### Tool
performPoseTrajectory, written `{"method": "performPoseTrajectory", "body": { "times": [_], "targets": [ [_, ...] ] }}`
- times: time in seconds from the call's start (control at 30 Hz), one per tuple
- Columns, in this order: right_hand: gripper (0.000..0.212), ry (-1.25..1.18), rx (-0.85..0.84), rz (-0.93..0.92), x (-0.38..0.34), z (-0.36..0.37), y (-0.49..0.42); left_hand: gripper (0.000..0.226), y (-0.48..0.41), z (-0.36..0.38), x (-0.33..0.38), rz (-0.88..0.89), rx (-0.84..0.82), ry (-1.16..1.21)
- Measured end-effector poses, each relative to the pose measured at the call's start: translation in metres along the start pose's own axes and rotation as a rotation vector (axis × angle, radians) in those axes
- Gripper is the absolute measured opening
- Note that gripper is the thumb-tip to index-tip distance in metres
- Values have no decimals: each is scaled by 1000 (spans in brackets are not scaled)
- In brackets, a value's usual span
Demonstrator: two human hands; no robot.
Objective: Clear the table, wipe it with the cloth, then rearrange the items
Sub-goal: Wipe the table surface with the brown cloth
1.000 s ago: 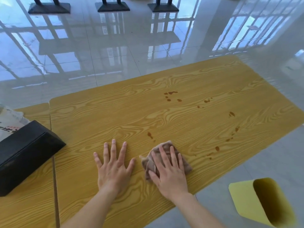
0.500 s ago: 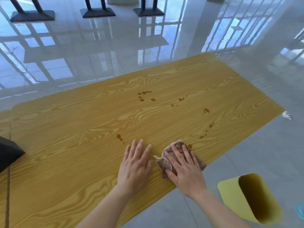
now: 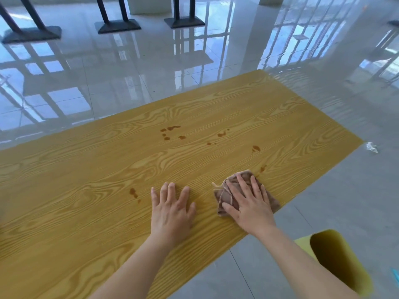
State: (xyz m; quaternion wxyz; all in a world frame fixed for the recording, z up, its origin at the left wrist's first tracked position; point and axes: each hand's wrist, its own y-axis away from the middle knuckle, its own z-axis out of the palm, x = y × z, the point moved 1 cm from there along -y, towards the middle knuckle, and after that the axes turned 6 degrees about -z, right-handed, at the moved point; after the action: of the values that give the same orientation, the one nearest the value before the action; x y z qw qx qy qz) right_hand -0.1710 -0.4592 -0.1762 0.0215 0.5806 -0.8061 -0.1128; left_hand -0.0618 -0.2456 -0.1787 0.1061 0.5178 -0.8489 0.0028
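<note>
R hand (image 3: 248, 203) flat on cloth (image 3: 224, 194), table (image 3: 86, 180).

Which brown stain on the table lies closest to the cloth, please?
The small streak just past the far corner of the cloth; the others sit farther off.

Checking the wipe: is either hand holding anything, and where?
Right hand presses flat on top of the crumpled cloth, not gripping it. Left hand lies flat on the table, holding nothing.
</note>
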Motion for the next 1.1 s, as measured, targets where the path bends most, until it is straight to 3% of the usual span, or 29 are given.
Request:
{"method": "performPoseTrajectory", "body": {
  "times": [0.1,0.27,0.37,0.47,0.57,0.67,0.8,0.9,0.97,1.1],
  "targets": [
    [73,-28,23,111,-15,1,-17,58,-29,-1,23,-8,-26,4],
    [68,12,12,-102,24,-3,-2,61,-38,7,33,-42,-40,-52],
    [73,4,-8,84,56,-6,-18,62,-38,6,33,-58,-48,-42],
    [73,-42,23,223,43,-8,-35,63,-39,6,33,-72,-53,-45],
    [69,-28,54,1,19,-2,-15,62,-38,6,34,-76,-42,-48],
    [63,11,36,-183,45,-2,7,62,-39,7,35,-77,-35,-45],
    [67,-2,9,159,97,-13,-33,62,-38,7,36,-81,-7,-22],
    [69,-102,-11,319,88,-24,-71,62,-38,5,36,-87,-19,-33],
    [70,-72,-6,199,58,-22,-70,62,-38,3,35,-90,-17,-34],
    [68,9,22,-249,35,-8,-19,62,-37,2,37,-99,-6,-30]
  ]
}}
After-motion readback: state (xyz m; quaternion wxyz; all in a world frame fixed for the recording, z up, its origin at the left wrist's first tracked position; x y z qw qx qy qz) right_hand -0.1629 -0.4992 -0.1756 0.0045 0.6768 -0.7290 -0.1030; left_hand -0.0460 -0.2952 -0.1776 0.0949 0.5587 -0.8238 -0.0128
